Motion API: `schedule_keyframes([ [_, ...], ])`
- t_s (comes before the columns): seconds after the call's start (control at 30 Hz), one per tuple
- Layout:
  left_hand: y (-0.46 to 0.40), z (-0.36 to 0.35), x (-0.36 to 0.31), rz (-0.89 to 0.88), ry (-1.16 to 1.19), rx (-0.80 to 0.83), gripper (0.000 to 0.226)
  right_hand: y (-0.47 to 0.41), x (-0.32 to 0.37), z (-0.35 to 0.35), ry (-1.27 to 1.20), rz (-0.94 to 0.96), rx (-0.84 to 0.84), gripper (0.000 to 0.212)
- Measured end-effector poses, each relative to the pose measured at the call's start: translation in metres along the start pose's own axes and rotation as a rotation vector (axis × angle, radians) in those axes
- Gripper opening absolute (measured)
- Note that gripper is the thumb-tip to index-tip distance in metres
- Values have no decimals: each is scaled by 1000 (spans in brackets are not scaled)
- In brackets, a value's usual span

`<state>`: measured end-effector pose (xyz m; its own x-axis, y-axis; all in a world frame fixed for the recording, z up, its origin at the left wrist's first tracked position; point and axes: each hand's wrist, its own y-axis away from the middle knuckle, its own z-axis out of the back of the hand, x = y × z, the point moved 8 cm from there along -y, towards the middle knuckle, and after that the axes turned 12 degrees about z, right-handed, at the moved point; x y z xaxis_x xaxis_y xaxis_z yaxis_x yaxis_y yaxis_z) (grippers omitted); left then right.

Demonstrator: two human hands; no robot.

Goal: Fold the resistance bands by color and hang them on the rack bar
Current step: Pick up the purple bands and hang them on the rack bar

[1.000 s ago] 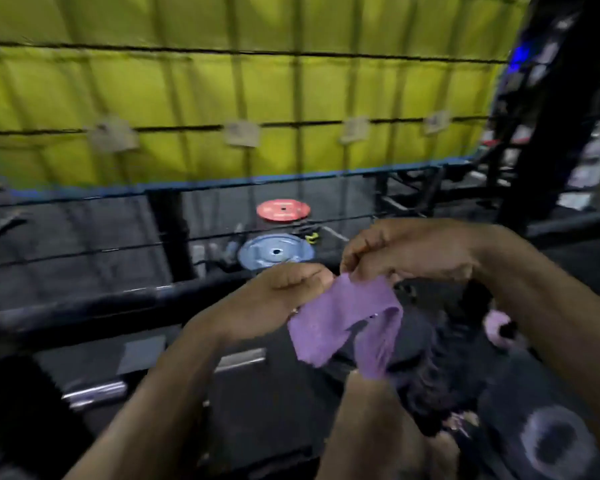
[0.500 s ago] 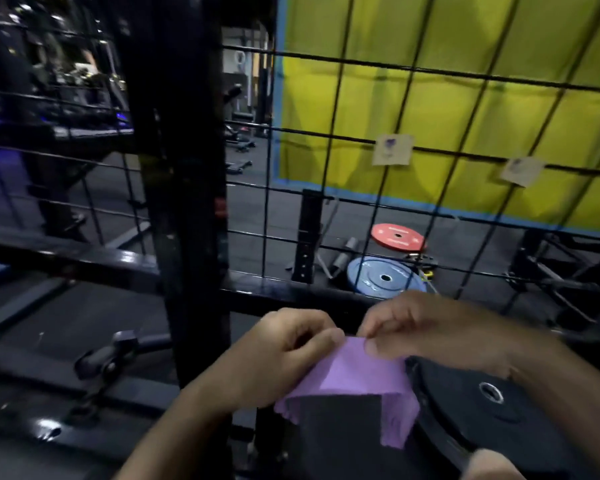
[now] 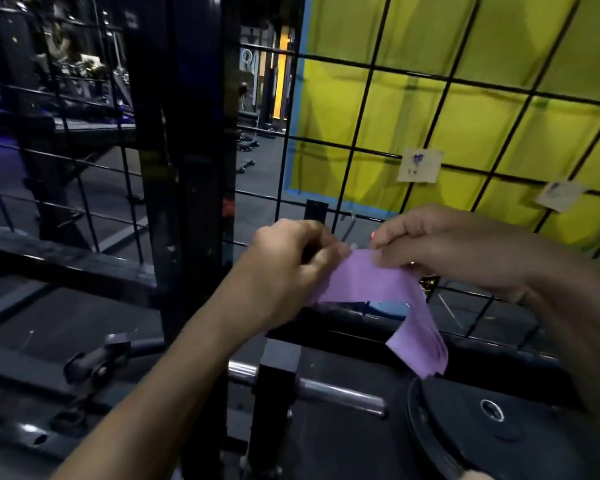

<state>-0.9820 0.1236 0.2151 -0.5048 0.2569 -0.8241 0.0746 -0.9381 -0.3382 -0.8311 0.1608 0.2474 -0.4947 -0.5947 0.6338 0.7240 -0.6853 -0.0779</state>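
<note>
left hand (image 3: 291, 268) and right hand (image 3: 440, 247) fingers pinched purple resistance band (image 3: 368, 282), half folded; hanging on wire grid (image 3: 361, 109) not done.

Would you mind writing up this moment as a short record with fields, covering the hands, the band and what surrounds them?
left hand: left hand pinches the band's upper left edge
right hand: right hand pinches the upper edge next to it
band: purple band, held up, one end drooping at lower right
behind hands: black wire grid, yellow wall with two paper tags
below: black weight plate, steel bar
task state: band not yet hung
</note>
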Motion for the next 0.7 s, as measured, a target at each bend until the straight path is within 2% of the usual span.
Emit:
schedule_keyframes([
  [0.07, 0, 0, 6, 16, -34, -56, 17, -3, -4, -5, 2, -13, -20, 26],
  [0.23, 3, -2, 18, 49, -97, -63, 17, -4, -15, -15, -137, -28, -108, 9],
  [0.4, 0, -1, 20, 28, -141, -76, 24, 0, -18, -18, -212, -16, -200, 10],
  [0.53, 0, -1, 25, 17, -90, -111, 15, -2, -21, -24, -280, -15, -295, 15],
  [0.7, 0, -3, 31, 43, -27, -22, 17, -9, -23, -38, -407, -33, -284, 13],
])
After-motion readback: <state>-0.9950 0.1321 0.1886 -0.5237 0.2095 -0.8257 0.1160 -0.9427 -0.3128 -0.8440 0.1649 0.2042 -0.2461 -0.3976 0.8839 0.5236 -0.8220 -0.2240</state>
